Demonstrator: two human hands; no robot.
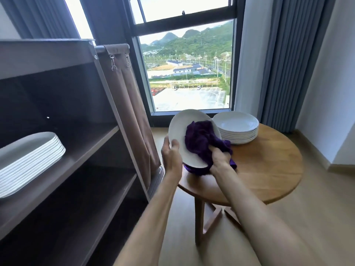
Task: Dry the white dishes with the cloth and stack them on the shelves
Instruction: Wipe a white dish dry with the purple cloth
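From the head view, the left hand (171,154) grips the lower left rim of a white plate (184,129), fingers clamped on its edge with the thumb on the face, holding it tilted above the left edge of the round wooden bench (269,169). The right hand (221,157) has its fingers curled round a purple cloth (201,139) pressed to the plate's face. A stack of white plates (237,127) sits at the bench's far edge; another stack (28,160) rests on the brown shelf (86,150) at left.

Bright daylight floods through the tall dark-framed window (187,73), overexposing its upper pane; the dark brown shelving unit (80,150) stays shadowed, edges bowed by wide-angle distortion.
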